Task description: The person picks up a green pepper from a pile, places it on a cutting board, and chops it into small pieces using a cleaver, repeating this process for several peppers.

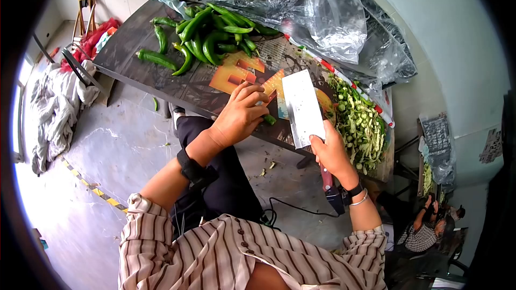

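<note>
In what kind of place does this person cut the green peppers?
Probably a small food-preparation workroom: a long table holds whole green peppers and a heap of cut pieces, and another person sits near a second table.

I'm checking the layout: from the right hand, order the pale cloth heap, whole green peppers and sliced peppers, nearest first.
1. Sliced peppers: beside the right hand, table's right side.
2. Whole green peppers: farther along the table, left.
3. Pale cloth heap: far left, off the table.
</note>
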The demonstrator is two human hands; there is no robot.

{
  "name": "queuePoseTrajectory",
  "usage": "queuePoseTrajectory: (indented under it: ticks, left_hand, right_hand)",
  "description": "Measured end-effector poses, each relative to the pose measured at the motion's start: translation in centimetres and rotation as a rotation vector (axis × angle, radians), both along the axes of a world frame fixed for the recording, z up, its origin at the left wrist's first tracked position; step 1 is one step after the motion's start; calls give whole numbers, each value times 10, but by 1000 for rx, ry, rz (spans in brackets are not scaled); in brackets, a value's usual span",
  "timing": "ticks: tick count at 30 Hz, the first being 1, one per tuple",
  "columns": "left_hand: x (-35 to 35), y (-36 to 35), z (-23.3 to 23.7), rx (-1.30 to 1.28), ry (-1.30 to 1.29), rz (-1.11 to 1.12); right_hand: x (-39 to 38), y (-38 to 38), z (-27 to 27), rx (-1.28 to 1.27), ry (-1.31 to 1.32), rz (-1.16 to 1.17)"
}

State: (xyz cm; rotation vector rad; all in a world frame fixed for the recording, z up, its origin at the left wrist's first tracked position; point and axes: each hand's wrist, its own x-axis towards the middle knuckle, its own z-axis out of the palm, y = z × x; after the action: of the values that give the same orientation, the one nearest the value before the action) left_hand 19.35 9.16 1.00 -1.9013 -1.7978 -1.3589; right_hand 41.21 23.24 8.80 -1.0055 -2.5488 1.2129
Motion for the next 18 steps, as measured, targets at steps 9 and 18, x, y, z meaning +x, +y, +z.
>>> queuePoseTrajectory:
  ticks: [9, 18]
  left_hand:
    - [-3, -9, 0, -90, 22, 51]
    - [19, -11, 9, -136, 59, 265]
  right_hand:
    - [1, 1, -3, -2, 16, 13]
    - [3, 3, -7, -13, 11, -8]
